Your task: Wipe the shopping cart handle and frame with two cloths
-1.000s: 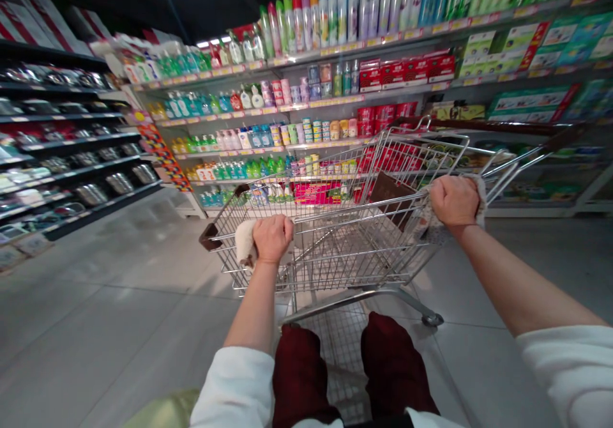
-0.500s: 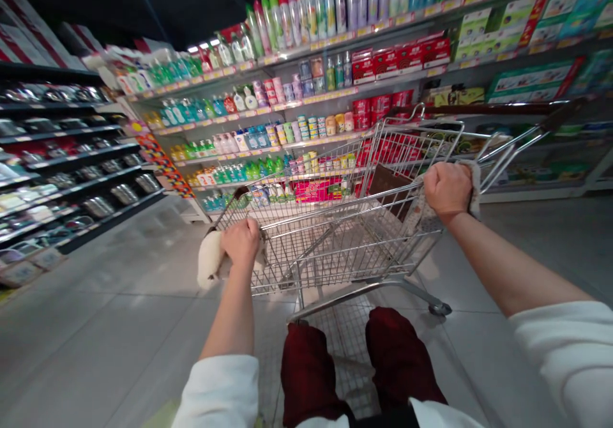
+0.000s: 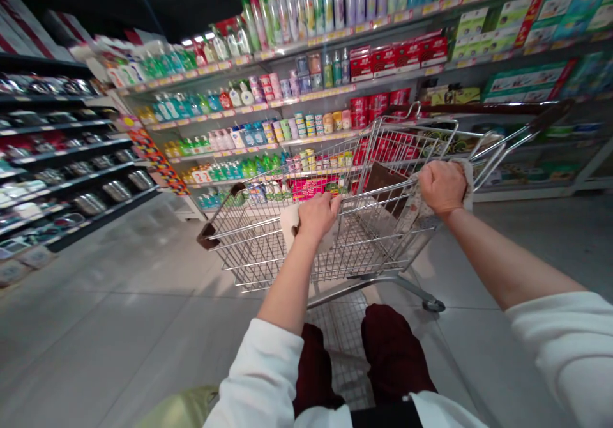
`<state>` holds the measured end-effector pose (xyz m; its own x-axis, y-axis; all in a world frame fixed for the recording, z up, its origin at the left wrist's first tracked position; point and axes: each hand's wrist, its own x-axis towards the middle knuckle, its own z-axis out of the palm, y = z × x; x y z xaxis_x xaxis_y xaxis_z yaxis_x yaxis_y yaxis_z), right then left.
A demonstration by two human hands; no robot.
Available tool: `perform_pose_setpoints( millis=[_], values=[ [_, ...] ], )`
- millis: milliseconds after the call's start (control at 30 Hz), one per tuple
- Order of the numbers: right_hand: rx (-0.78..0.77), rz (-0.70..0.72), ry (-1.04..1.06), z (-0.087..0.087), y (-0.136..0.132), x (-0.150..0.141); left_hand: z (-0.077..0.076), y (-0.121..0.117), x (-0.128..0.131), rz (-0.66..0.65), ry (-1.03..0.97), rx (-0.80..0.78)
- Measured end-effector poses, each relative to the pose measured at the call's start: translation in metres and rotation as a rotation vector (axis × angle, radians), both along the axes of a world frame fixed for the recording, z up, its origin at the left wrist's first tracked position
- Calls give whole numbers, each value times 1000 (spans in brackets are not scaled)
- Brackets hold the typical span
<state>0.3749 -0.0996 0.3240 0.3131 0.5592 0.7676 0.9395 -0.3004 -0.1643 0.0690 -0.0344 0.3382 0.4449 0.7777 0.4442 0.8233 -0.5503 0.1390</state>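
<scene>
A metal shopping cart [image 3: 271,265] stands sideways before me, its brown handle [image 3: 507,110] at the right. On the near top rail, around its middle, my left hand [image 3: 318,216] is closed over a white cloth [image 3: 289,222] that drapes both sides of the fist. My right hand [image 3: 441,186] grips a pale, patterned cloth [image 3: 421,216] against the same rail close to the handle end. The fingers' undersides are hidden on both hands. Inside the basket, near the handle end, is a brown panel [image 3: 387,185].
Behind the cart runs a tall shelf [image 3: 306,96] of bottles, spray cans and boxes. Metal pots [image 3: 90,203] fill the dark shelves at the left. My knees [image 3: 395,345] are close to the cart's lower frame. A yellowish-green object [image 3: 179,409] shows at the bottom edge.
My left hand has slid right along the near rail with the white cloth, from the cart's front corner to mid-rail. My right hand stays at about the same place on the cart.
</scene>
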Motion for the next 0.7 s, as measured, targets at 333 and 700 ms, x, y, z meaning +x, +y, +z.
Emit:
perform_pose_setpoints(
  millis=[333,700],
  values=[
    [19,11,-3,-2,3,3,-21,46,-204,512,256,-5],
    [28,-40,36,0,6,-11,-18,51,-191,613,195,-72]
  ],
)
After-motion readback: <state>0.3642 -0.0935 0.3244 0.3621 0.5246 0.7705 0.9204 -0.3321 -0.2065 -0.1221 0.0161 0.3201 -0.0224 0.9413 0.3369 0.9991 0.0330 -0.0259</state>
